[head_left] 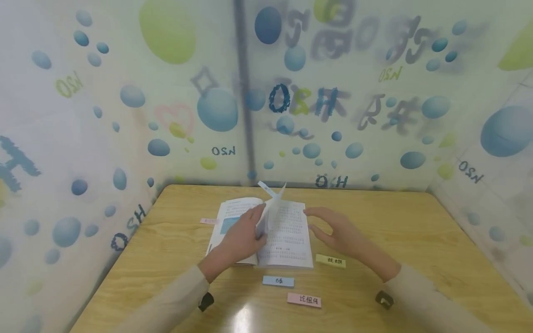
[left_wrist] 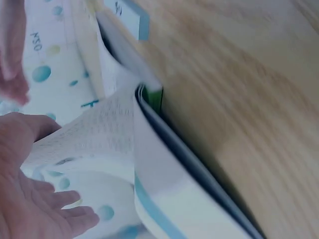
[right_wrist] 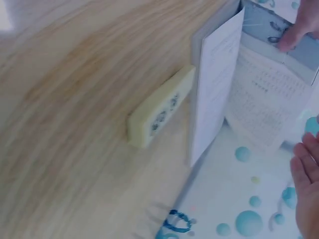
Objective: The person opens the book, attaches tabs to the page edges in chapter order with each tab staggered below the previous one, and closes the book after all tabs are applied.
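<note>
A book (head_left: pixel 289 240) lies spread on the table, and one page (left_wrist: pixel 99 124) stands raised between its two sides. My left hand (head_left: pixel 243 233) is at this page, its thumb against the paper and its other fingers spread loosely in the left wrist view. From the raised page's top juts a blue strip (head_left: pixel 268 188). A pink strip (head_left: pixel 209 221) sticks out past the book's left edge. My right hand (head_left: pixel 341 231) holds nothing and hovers by the right edge of the book, fingers and thumb apart.
Small handwritten sticky-note pads lie near the book: a yellow pad (head_left: pixel 331 261) by its lower right corner, then a blue pad (head_left: pixel 278 281) and a pink pad (head_left: pixel 304 300) nearer me. Bubble-printed curtains (head_left: pixel 312 152) stand around the wooden table (head_left: pixel 374 203).
</note>
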Available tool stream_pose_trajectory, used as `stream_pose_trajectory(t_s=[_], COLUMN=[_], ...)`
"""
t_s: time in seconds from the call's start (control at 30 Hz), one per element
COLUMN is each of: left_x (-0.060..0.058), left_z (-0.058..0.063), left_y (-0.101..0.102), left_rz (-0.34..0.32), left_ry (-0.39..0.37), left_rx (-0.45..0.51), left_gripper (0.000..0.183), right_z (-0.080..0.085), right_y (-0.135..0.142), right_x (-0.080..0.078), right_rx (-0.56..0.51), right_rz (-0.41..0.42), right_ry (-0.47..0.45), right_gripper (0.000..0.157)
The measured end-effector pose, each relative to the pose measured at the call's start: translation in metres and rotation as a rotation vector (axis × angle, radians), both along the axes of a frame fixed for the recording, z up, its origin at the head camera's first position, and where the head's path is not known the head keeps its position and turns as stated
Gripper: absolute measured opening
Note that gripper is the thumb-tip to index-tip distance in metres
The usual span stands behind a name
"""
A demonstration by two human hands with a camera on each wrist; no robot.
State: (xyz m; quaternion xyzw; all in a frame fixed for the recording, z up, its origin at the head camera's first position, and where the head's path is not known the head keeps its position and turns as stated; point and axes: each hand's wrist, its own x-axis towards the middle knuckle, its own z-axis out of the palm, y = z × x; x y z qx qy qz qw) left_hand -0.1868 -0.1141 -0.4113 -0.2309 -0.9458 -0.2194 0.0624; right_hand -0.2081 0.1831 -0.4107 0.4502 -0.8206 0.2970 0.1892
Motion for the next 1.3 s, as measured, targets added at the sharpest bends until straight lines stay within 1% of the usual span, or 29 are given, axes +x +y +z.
stream_pose_trajectory(t_s=[0.07, 0.13, 0.23, 0.33, 0.47, 0.57, 0.67, 0.73, 0.8, 0.87, 0.93, 1.13, 1.23, 1.3], left_x=[0.001, 0.001, 0.001, 0.001, 0.003, 0.004, 0.007, 0.009, 0.012, 0.014, 0.016, 0.023, 0.025, 0.027], left_z=[0.004, 0.006, 0.005, 0.002, 0.0, -0.002, -0.003, -0.003, -0.003, -0.004, -0.006, -0.014, -0.017, -0.017], left_y=[-0.008, -0.014, -0.022, -0.028, -0.036, -0.04, -0.043, -0.045, -0.046, -0.049, -0.052, -0.065, -0.07, -0.071], left_rz=[0.024, 0.044, 0.064, 0.072, 0.09, 0.114, 0.138, 0.145, 0.154, 0.167, 0.185, 0.23, 0.241, 0.234], left_ry=[0.023, 0.041, 0.07, 0.106, 0.155, 0.169, 0.17, 0.16, 0.13, 0.095, 0.055, -0.022, -0.06, -0.069], left_rx=[0.03, 0.04, 0.033, 0.019, 0.009, -0.014, -0.027, -0.022, -0.018, -0.025, -0.039, -0.093, -0.134, -0.162], left_gripper=[0.08, 0.083, 0.087, 0.089, 0.091, 0.092, 0.092, 0.09, 0.088, 0.086, 0.085, 0.077, 0.071, 0.067], right_z=[-0.003, -0.006, -0.012, -0.019, -0.025, -0.029, -0.032, -0.033, -0.034, -0.034, -0.034, -0.034, -0.033, -0.033], right_y=[0.002, 0.004, 0.004, 0.001, -0.004, -0.006, -0.009, -0.01, -0.012, -0.013, -0.014, -0.017, -0.018, -0.018], right_x=[0.0, 0.002, 0.006, 0.007, 0.008, 0.01, 0.011, 0.012, 0.012, 0.012, 0.012, 0.011, 0.011, 0.011], right_rx=[0.037, 0.093, 0.172, 0.22, 0.265, 0.287, 0.31, 0.327, 0.334, 0.333, 0.325, 0.336, 0.343, 0.347], right_rz=[-0.011, -0.02, -0.042, -0.072, -0.088, -0.079, -0.055, -0.033, -0.017, -0.004, 0.004, 0.005, 0.012, 0.015], right_ry=[-0.04, -0.105, -0.228, -0.315, -0.366, -0.412, -0.416, -0.392, -0.365, -0.357, -0.359, -0.375, -0.376, -0.382], right_gripper=[0.036, 0.031, 0.028, 0.026, 0.027, 0.031, 0.034, 0.035, 0.034, 0.033, 0.033, 0.034, 0.035, 0.037])
